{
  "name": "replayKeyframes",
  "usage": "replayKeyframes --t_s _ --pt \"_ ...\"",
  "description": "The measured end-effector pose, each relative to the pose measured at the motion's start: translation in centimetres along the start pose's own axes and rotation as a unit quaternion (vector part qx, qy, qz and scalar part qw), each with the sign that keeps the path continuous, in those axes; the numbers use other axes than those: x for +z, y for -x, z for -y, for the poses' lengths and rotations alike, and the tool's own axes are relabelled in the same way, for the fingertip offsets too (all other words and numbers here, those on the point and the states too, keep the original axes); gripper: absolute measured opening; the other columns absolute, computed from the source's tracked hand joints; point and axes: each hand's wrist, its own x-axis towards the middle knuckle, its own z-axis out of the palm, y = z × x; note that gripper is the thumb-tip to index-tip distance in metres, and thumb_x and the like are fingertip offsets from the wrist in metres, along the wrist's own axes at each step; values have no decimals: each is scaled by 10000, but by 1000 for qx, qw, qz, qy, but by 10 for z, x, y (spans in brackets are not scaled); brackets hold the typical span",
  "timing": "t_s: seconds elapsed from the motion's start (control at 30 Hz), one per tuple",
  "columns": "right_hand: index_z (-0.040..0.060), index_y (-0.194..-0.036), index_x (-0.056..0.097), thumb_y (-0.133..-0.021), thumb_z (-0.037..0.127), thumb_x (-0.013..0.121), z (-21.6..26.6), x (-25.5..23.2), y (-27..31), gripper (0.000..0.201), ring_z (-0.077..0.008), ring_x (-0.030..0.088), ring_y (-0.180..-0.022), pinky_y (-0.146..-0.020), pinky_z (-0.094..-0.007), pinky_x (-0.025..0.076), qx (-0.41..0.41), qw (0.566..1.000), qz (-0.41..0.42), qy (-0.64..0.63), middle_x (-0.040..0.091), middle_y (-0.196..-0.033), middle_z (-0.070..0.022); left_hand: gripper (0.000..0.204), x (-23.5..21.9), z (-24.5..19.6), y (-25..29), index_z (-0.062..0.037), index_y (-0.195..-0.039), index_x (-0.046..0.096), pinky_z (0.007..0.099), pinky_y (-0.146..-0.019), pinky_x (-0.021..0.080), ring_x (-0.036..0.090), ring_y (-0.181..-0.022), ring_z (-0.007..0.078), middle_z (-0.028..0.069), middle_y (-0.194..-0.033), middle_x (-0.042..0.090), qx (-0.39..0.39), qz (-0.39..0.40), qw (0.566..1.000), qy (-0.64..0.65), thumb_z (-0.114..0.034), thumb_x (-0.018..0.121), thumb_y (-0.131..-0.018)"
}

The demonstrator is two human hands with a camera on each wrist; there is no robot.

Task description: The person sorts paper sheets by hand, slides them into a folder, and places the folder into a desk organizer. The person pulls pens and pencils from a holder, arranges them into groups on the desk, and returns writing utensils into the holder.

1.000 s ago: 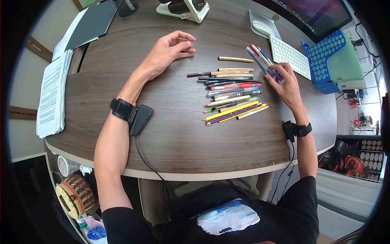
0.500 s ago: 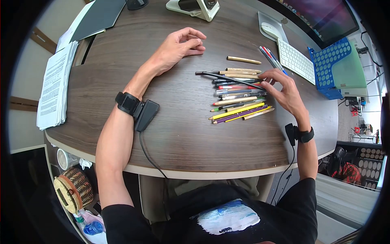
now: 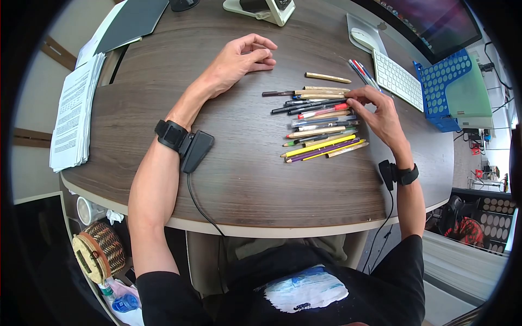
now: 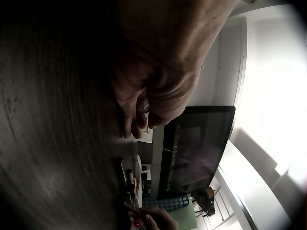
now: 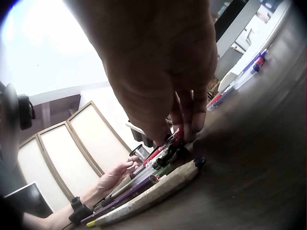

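Note:
Pencils and pens lie side by side in a loose row, among them a yellow pencil point(image 3: 321, 146), a purple pencil point(image 3: 326, 150) and a black pencil point(image 3: 285, 110). At the row's right end my right hand point(image 3: 384, 120) pinches the tip of a red pen point(image 3: 324, 112) between thumb and fingers. In the right wrist view, a red end point(image 5: 178, 134) shows at the fingertips of that hand point(image 5: 158, 72). My left hand point(image 3: 232, 65) rests on its side on the table, fingers loosely bent, holding nothing. One wooden pencil point(image 3: 328, 77) lies apart, above the row.
Several pens point(image 3: 363, 72) lie beside the white keyboard point(image 3: 397, 81). A mouse point(image 3: 363, 38), a monitor point(image 3: 435, 22) and a blue holder point(image 3: 443, 81) stand at the right. A paper stack point(image 3: 76, 114) lies at the left, with a dark folder point(image 3: 133, 24) behind it.
The black pencil, slanting across the row from my right hand half a second ago, lies lower among the pens, released. My right hand now grips the red pen, which has shifted slightly. The left hand stays.

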Motion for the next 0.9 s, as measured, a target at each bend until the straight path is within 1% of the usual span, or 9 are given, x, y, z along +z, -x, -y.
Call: replayKeyframes --t_s 0.2,0.33,0.4,0.53,0.73,0.8,0.9 --pt "47 -1123 792 -983 218 775 1 2 -12 221 -161 668 -840 -800 -334 550 31 999 4 24 790 -979 -57 306 0 0 0 10 -1302 641 346 -1095 586 686 -1156 197 101 -1203 634 1 -5 1000 -1 -215 625 -1094" --pt "44 -1107 789 -983 226 774 3 1 -19 221 -166 671 -832 -792 -338 555 23 999 8 26 780 -976 -62 310 -1 1 -1 9 -1304 642 345 -1096 585 689 -1153 200 106 -1204 634 -2 -2 1000 4 -217 625 -1093" --pt "42 -1093 788 -975 231 784 6 1 -18 223 -170 672 -837 -796 -344 559 0 999 25 37 766 -967 -65 314 1 0 0 8 -1307 641 343 -1098 584 692 -1154 204 109 -1203 635 1 -6 1000 -5 -223 623 -1095" --pt "42 -1081 787 -972 233 787 10 2 -8 221 -172 668 -852 -807 -349 558 7 1000 14 20 754 -962 -59 322 1 0 1 9 -1311 639 342 -1098 583 692 -1159 207 112 -1202 637 0 -4 1000 -10 -230 622 -1096" --pt "39 -1078 790 -1000 203 749 5 0 -6 186 -190 688 -905 -821 -349 556 -8 999 34 22 761 -1027 -67 326 1 -3 1 7 -1316 637 343 -1103 582 690 -1166 208 116 -1212 631 3 0 1000 -9 -233 621 -1096" --pt "30 -1105 785 -1016 150 729 14 1 -9 159 -173 693 -960 -887 -350 565 8 999 39 16 763 -1063 -64 323 1 -1 1 8 -1315 636 342 -1104 581 685 -1170 203 112 -1219 625 1 -2 1000 -1 -230 621 -1097" --pt "32 -1110 784 -1015 139 722 15 0 -15 156 -183 703 -967 -897 -346 570 14 998 58 28 772 -1094 -72 320 0 0 1 10 -1316 634 344 -1102 582 680 -1172 198 109 -1222 621 4 0 1000 -4 -224 620 -1098"
